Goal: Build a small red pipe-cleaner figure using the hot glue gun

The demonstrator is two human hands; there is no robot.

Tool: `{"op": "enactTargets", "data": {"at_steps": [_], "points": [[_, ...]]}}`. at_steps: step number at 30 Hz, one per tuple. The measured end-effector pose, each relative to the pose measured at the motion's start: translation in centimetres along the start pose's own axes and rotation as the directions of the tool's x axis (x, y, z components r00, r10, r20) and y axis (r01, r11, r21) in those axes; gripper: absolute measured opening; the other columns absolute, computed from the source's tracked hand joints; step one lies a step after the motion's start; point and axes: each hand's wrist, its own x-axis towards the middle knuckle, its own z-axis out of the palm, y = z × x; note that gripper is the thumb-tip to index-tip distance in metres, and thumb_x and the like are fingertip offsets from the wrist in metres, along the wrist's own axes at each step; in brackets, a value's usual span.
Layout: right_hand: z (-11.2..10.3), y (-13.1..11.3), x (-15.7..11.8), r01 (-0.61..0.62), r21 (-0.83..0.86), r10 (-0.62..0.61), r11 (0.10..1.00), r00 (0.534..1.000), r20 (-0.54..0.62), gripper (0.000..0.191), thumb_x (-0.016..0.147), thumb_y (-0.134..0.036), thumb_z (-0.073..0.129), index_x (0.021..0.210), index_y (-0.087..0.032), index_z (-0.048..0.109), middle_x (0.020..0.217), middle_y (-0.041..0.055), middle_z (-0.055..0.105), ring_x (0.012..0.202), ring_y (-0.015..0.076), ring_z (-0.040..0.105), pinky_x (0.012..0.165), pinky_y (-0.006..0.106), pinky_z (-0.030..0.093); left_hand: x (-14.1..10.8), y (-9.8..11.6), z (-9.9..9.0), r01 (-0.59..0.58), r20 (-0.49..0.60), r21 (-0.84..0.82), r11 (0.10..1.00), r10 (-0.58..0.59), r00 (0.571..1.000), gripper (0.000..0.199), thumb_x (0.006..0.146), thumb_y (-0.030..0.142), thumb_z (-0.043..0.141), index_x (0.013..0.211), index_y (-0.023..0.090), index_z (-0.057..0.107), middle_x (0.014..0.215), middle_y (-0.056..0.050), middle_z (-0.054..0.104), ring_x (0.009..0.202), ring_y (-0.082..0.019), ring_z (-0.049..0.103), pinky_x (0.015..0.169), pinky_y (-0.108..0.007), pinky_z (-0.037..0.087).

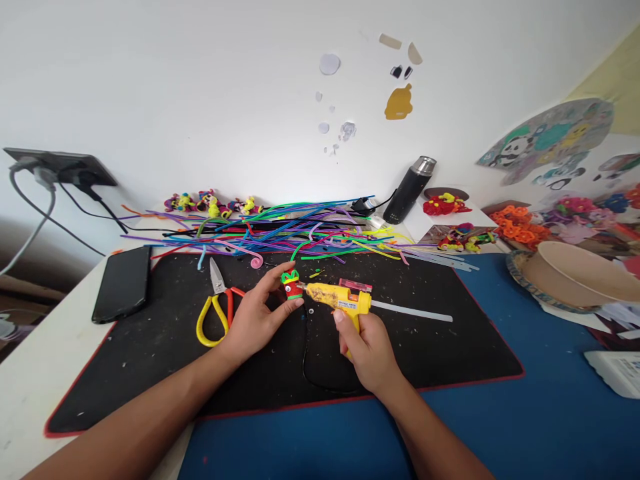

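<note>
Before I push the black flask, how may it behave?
The black flask looks tall and narrow, so a push near its silver cap would probably tip it. Its round body may roll once it lies down. Its weight I cannot judge, because the contents are hidden.

Scissors point(218, 277) on mat point(400, 353), phone point(123, 283) left, pipe cleaners point(280, 230) behind, bowl point(585, 273) right, flask point(410, 190) behind pipe cleaners' right end

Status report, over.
Left hand on red-green figure. Right hand gripping yellow glue gun, nozzle at figure. Scissors beside left hand.
</note>
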Motion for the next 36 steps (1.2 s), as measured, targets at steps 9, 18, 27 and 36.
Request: {"op": "enactTargets", "data": {"at_steps": [9,18,27,36], "points": [[-0.13,-0.05,0.02,0.004,-0.018,-0.004,1.0,1.0,-0.014,0.065,0.105,-0.061,0.05,0.051,-0.025,0.046,0.043,-0.0013,0.045,0.044,0.0136,0.046,0.051,0.028,0.037,0.01,0.05,0.04,0.004,0.002,-0.016,1.0,-0.004,1.0,0.064,0.094,0.048,0.075,0.152,0.03,0.054,0.139,-0.007,0.071,0.112,-0.025,0.073,0.102,-0.039,0.058],[-0.08,0.12,0.05,0.019,-0.015,-0.019,1.0,1.0,-0.022,0.064,0.105,-0.059,0.05,0.051,-0.025,0.047,0.042,-0.002,0.045,0.045,0.0135,0.047,0.051,0.027,0.038,-0.1,-0.06,-0.06,-0.001,-0.001,0.016,1.0,0.001,1.0,0.064,0.094,0.048,0.075,0.152,0.03,0.055,0.133,-0.006,0.073,0.108,-0.024,0.073,0.099,-0.038,0.059],[-0.11,0.05,-0.01,0.019,-0.046,-0.02,0.999,1.0,-0.018,0.062,0.105,-0.057,0.05,0.052,-0.025,0.047,0.044,-0.002,0.046,0.045,0.0133,0.048,0.051,0.027,0.037,-0.02,-0.18,0.05,-0.007,-0.009,0.0,1.0,0.007,1.0,0.064,0.094,0.048,0.076,0.151,0.03,0.055,0.136,-0.006,0.072,0.11,-0.025,0.073,0.098,-0.038,0.059],[-0.18,-0.31,0.0,0.032,-0.063,-0.032,0.998,0.999,-0.009,0.062,0.105,-0.057,0.049,0.052,-0.025,0.046,0.044,-0.0011,0.048,0.044,0.0133,0.049,0.05,0.027,0.037,-0.01,-0.32,-0.03,-0.005,-0.01,0.015,1.0,0.005,1.0,0.065,0.094,0.049,0.076,0.153,0.031,0.054,0.131,-0.006,0.073,0.108,-0.025,0.073,0.097,-0.039,0.059]]}}
